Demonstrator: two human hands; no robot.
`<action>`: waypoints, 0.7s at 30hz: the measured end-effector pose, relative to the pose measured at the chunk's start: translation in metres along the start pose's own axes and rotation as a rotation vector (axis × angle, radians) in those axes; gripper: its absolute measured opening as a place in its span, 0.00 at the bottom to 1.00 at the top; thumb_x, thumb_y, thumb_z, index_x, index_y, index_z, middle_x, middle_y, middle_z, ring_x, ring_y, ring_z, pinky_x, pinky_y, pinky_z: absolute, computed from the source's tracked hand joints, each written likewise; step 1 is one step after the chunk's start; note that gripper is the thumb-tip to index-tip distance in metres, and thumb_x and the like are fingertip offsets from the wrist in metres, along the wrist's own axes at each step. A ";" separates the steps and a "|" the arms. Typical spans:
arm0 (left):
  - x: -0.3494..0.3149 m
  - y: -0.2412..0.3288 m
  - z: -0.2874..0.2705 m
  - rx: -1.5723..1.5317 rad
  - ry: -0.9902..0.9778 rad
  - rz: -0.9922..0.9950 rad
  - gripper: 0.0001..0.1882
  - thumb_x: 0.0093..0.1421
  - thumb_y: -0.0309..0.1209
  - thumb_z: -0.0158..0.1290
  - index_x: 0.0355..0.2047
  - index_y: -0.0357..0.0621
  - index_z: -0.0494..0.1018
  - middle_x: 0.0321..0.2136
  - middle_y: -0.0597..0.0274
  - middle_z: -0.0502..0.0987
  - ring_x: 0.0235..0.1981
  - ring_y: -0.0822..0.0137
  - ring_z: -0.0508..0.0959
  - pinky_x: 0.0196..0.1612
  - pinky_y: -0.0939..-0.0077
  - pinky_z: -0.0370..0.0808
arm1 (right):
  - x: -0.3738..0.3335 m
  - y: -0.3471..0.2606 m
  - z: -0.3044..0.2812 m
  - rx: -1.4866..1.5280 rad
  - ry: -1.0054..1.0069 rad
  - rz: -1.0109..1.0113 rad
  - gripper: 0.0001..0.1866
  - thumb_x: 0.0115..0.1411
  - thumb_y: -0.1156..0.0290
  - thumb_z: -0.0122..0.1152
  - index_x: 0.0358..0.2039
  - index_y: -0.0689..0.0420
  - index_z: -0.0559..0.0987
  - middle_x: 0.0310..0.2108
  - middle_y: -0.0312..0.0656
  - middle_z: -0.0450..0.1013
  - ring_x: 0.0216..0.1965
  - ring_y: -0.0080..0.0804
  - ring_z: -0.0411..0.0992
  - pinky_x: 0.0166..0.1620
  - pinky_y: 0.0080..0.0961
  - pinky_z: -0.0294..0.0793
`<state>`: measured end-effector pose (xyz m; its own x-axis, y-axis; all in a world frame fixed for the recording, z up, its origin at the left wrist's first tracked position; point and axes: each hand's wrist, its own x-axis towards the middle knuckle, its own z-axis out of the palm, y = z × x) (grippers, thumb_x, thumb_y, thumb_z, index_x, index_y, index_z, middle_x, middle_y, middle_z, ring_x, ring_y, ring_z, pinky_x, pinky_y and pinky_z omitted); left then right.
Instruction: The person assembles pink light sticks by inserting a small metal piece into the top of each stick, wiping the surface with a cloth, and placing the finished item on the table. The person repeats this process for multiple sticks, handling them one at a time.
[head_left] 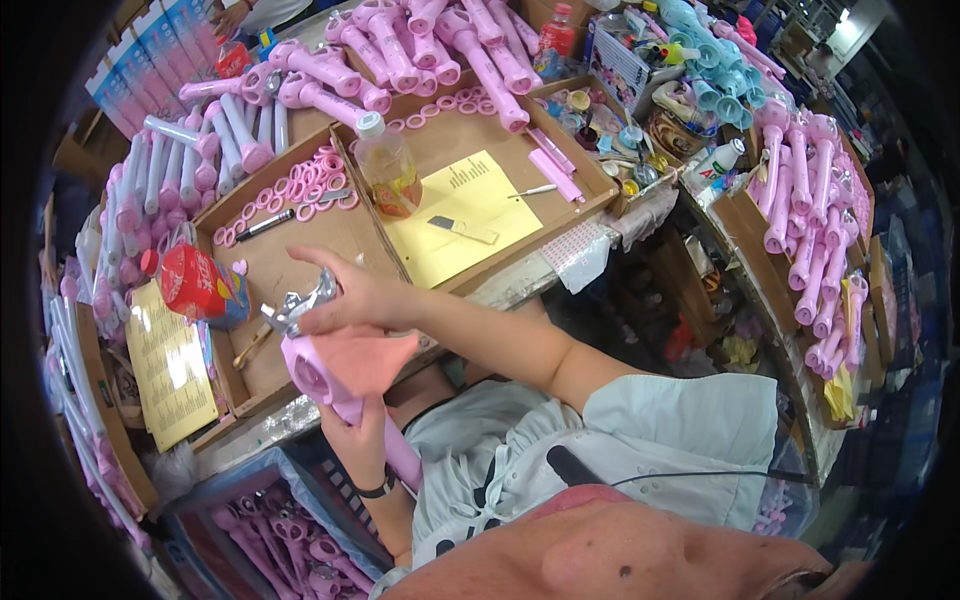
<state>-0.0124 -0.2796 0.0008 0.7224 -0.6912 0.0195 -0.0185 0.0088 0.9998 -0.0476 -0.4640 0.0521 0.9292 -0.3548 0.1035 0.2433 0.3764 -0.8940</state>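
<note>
My left hand (357,440) is closed round a pink plastic wand (312,368) just below its round head. The wand's handle slants down toward my lap. At the top of the wand is a shiny silver ornament (303,302), gripped by the fingers and thumb of my right hand (365,296). An orange-pink cloth (378,360) hangs between my hands and covers part of the wand. Whether the ornament is fixed to the wand I cannot tell.
Shallow cardboard trays (603,190) hold pink rings (318,178), a clear bottle (388,170), a utility knife (462,229) and yellow paper (440,262). A red drink bottle (200,280) stands left. Pink wands (400,60) are piled behind; several fill a bin (290,545) below.
</note>
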 end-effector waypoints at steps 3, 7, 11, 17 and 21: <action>0.008 -0.012 -0.012 -0.058 0.042 -0.224 0.25 0.53 0.27 0.55 0.50 0.33 0.60 0.37 0.56 0.72 0.31 0.69 0.75 0.32 0.78 0.72 | -0.009 -0.006 0.005 -0.171 0.128 0.051 0.54 0.44 0.55 0.72 0.62 0.65 0.48 0.32 0.46 0.72 0.32 0.28 0.71 0.36 0.22 0.71; 0.035 -0.028 -0.013 -0.043 0.016 0.157 0.25 0.56 0.31 0.53 0.51 0.34 0.60 0.42 0.57 0.70 0.37 0.67 0.73 0.38 0.75 0.72 | -0.019 0.008 0.013 -0.535 0.221 -0.018 0.51 0.48 0.63 0.70 0.63 0.60 0.46 0.46 0.51 0.67 0.43 0.28 0.70 0.41 0.19 0.71; 0.045 -0.031 -0.008 -0.191 -0.030 0.112 0.23 0.57 0.33 0.50 0.50 0.34 0.61 0.42 0.57 0.70 0.38 0.66 0.73 0.40 0.75 0.72 | -0.015 0.023 0.009 0.043 -0.042 -0.083 0.44 0.52 0.68 0.65 0.63 0.56 0.49 0.49 0.49 0.65 0.45 0.26 0.69 0.43 0.20 0.71; 0.039 -0.026 -0.007 -0.225 -0.049 0.099 0.21 0.60 0.35 0.46 0.49 0.35 0.62 0.42 0.57 0.70 0.38 0.64 0.73 0.42 0.75 0.71 | -0.016 0.015 0.003 0.152 -0.170 -0.097 0.40 0.51 0.60 0.65 0.59 0.63 0.57 0.36 0.44 0.72 0.33 0.23 0.72 0.33 0.18 0.72; 0.049 -0.024 -0.006 -0.308 -0.099 0.030 0.20 0.61 0.37 0.44 0.49 0.35 0.63 0.42 0.57 0.70 0.39 0.63 0.73 0.43 0.74 0.71 | -0.023 0.009 0.006 -0.324 0.177 0.080 0.44 0.49 0.52 0.67 0.57 0.66 0.59 0.33 0.46 0.72 0.36 0.26 0.71 0.37 0.19 0.71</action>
<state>0.0272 -0.3094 -0.0221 0.6536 -0.7542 0.0636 0.1823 0.2385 0.9539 -0.0655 -0.4470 0.0449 0.8724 -0.4882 -0.0237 0.0451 0.1288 -0.9907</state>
